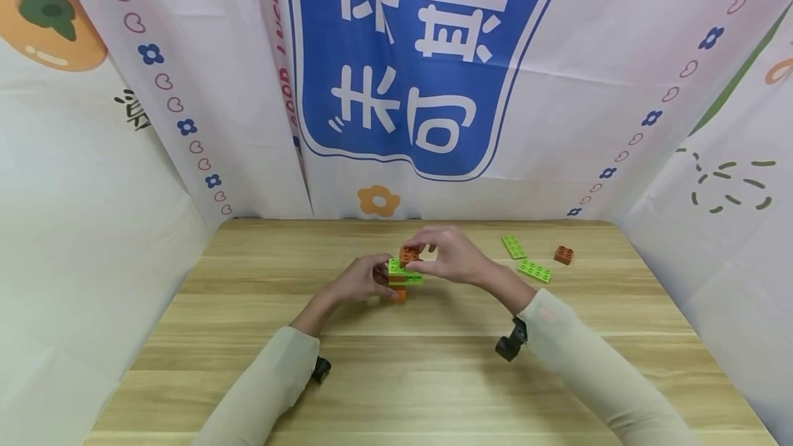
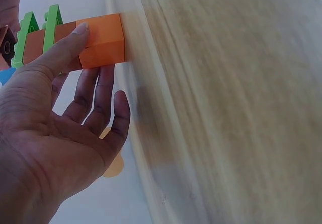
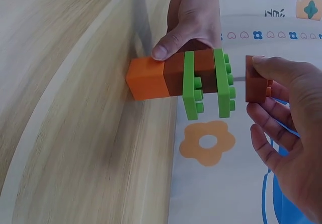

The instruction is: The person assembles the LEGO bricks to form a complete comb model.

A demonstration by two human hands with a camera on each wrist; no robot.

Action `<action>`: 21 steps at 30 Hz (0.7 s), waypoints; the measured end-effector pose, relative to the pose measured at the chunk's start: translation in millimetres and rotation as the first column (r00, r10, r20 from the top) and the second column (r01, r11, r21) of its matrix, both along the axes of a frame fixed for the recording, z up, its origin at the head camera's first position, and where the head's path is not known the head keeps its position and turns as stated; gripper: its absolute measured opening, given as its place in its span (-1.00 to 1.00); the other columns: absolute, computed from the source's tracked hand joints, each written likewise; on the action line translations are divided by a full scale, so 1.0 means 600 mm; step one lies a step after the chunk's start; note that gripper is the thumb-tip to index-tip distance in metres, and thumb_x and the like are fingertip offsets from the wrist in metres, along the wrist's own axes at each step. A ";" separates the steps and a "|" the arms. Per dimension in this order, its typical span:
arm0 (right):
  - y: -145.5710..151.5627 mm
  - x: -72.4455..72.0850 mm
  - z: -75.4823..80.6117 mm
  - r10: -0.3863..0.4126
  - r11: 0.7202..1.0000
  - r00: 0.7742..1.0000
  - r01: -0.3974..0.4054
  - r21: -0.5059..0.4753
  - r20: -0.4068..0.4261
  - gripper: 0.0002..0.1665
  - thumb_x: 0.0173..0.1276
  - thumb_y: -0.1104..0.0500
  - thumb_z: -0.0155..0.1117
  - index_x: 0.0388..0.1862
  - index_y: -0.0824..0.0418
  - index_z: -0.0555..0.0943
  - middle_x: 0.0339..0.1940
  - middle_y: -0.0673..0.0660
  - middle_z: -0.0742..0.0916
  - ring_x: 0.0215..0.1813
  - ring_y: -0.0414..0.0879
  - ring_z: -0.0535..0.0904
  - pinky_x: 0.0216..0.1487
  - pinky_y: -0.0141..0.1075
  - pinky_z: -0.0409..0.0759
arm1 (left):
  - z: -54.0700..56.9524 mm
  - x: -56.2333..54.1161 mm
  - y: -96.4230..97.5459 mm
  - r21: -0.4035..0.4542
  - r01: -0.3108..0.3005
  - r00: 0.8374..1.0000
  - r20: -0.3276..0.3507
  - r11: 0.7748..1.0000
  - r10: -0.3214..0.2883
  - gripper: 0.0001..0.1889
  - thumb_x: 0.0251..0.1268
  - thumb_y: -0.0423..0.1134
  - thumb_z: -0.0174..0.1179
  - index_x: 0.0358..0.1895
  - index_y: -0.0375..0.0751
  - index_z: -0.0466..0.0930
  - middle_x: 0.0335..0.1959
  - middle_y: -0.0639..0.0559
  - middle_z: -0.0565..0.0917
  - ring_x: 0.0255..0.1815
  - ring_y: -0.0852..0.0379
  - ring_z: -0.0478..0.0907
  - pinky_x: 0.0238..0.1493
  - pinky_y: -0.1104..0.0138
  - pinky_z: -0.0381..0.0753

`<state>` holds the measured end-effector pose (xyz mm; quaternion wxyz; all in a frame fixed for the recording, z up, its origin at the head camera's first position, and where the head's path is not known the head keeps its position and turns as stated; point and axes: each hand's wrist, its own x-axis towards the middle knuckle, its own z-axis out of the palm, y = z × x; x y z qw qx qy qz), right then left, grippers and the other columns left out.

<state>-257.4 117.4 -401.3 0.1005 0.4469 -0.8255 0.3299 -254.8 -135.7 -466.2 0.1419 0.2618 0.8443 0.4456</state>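
A light wooden table (image 1: 434, 391) with long grain lines fills the lower part of the head view. White printed cloth (image 1: 93, 239) hangs on 3 sides of it, like a little tent. The back cloth meets the far edge of the table and shows a big blue shape with white signs (image 1: 421, 54). Under it is 1 orange flower (image 1: 378, 200). Small blue flowers and pink hearts run in slanting rows. The light is soft and even.
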 end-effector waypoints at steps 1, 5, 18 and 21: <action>-0.002 -0.001 -0.001 -0.002 1.000 1.000 0.002 0.004 0.000 -0.57 0.26 0.10 0.66 0.06 0.24 0.81 -0.09 0.06 0.84 -0.13 -0.08 0.76 -0.22 -0.39 0.68 | 0.000 0.000 0.000 -0.002 0.000 1.000 -0.001 1.000 0.000 -0.64 0.22 -0.34 0.56 0.03 -0.09 0.65 -0.10 -0.05 0.74 -0.07 0.08 0.70 0.07 0.14 0.73; -0.010 -0.003 -0.003 -0.009 1.000 1.000 0.008 0.015 0.016 -0.58 0.27 0.11 0.66 0.06 0.24 0.81 -0.09 0.07 0.84 -0.13 -0.03 0.76 -0.20 -0.38 0.68 | 0.002 0.001 -0.002 -0.003 -0.002 1.000 -0.002 1.000 0.002 -0.60 0.23 -0.32 0.56 0.10 -0.09 0.66 -0.12 -0.05 0.72 -0.08 0.08 0.69 0.07 0.13 0.73; -0.029 -0.007 -0.010 0.003 0.999 1.000 -0.003 0.047 0.012 -0.60 0.28 0.13 0.65 0.04 0.26 0.81 -0.13 0.06 0.84 -0.12 -0.18 0.73 -0.10 -0.25 0.76 | -0.003 0.000 -0.003 0.012 0.007 1.000 -0.005 1.000 -0.007 -0.47 0.24 -0.34 0.55 0.27 -0.08 0.64 -0.12 -0.01 0.72 -0.08 0.09 0.68 0.05 0.14 0.72; -0.032 -0.008 -0.012 0.008 0.999 1.000 -0.010 0.048 0.027 -0.61 0.29 0.14 0.64 0.04 0.28 0.80 -0.13 0.08 0.83 -0.12 -0.15 0.74 -0.10 -0.13 0.79 | -0.003 0.000 -0.003 0.019 0.011 1.000 -0.007 1.000 -0.011 -0.46 0.23 -0.34 0.56 0.29 -0.09 0.64 -0.11 -0.02 0.72 -0.07 0.08 0.68 0.06 0.13 0.72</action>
